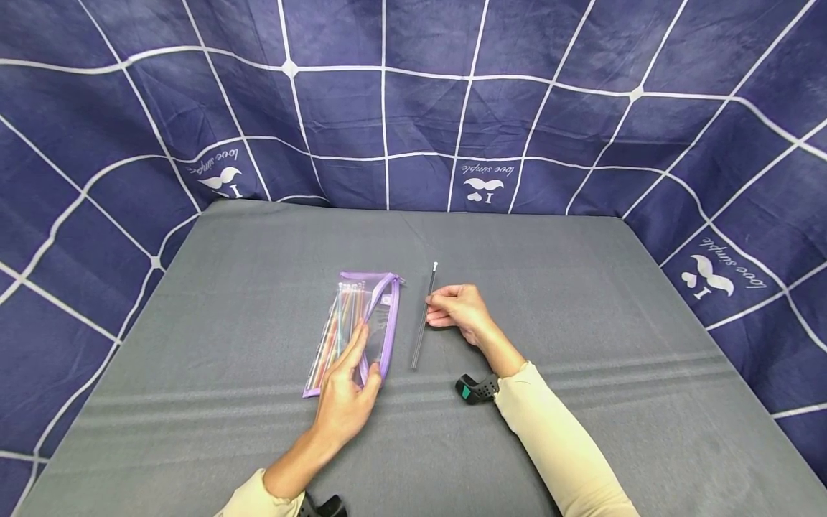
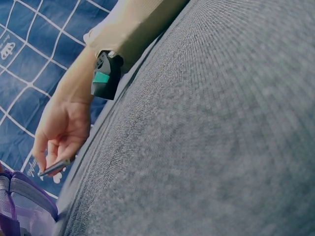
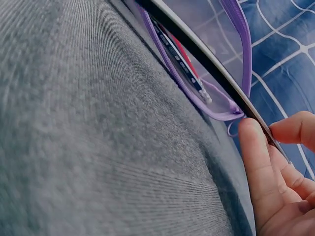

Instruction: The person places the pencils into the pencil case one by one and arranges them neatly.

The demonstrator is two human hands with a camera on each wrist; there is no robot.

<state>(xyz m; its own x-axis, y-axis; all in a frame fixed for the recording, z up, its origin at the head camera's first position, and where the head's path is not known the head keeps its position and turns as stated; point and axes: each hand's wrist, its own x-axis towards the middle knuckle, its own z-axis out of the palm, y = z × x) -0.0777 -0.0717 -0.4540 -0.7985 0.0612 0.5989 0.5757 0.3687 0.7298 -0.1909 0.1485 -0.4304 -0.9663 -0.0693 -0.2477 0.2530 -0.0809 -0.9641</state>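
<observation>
A clear zip pouch (image 1: 389, 337) with purple edging lies on the grey surface, several coloured pencils (image 1: 337, 327) showing through its left side. My left hand (image 1: 347, 402) holds it at the near right, fingers over the open zip side and thumb at the purple border. To the right of the pouch, my right hand (image 1: 460, 310) pinches a dark pencil (image 1: 423, 327) between thumb and fingers, its white-tipped end pointing away. In the right wrist view the pencil runs across the pouch's gaping mouth, where striped and red pencils (image 3: 183, 56) are visible inside.
A grey cloth (image 1: 549, 287) with shallow wrinkles covers the table. Blue curtains (image 1: 426, 108) with white grid lines hang behind it and along both sides. A black wrist strap with a green patch (image 1: 476, 389) sits at my right wrist.
</observation>
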